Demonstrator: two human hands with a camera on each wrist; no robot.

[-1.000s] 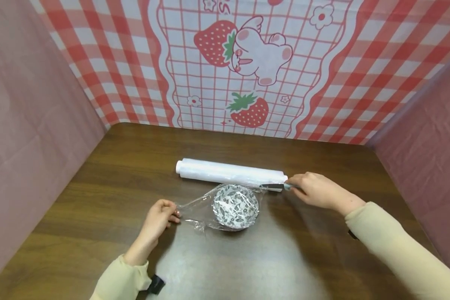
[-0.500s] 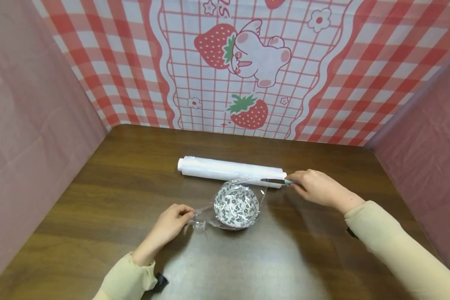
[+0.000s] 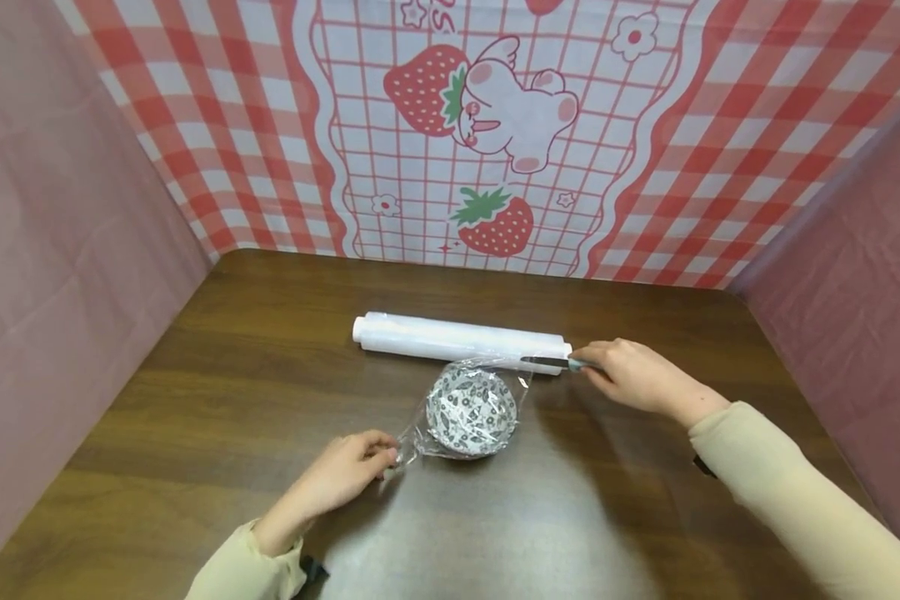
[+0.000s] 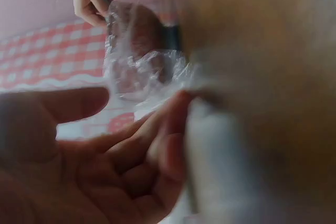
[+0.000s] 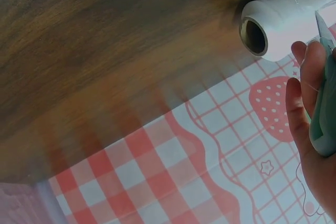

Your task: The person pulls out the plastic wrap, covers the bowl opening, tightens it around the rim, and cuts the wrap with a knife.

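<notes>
A grey-and-white patterned bowl (image 3: 471,412) stands on the table with clear cling film (image 3: 414,442) over it. To its left is my left hand (image 3: 351,471), touching the film's crumpled edge; in the left wrist view the thumb is spread from the lightly curled fingers. My right hand (image 3: 637,375) grips the green handle of a knife (image 3: 549,361). The blade points left, over the film between bowl and roll. Behind the bowl lies the white cling film roll (image 3: 461,337), whose hollow end shows in the right wrist view.
The wooden table (image 3: 232,375) meets a red-and-white checked cloth (image 3: 270,150) with strawberries at the back. Pink cloth walls stand at both sides. The left wrist view is partly blurred by something close to the camera.
My left hand has moved right, toward the bowl, its thumb and fingers parting from the film edge, which now hangs slack and bunched. My right hand with the knife has barely shifted.
</notes>
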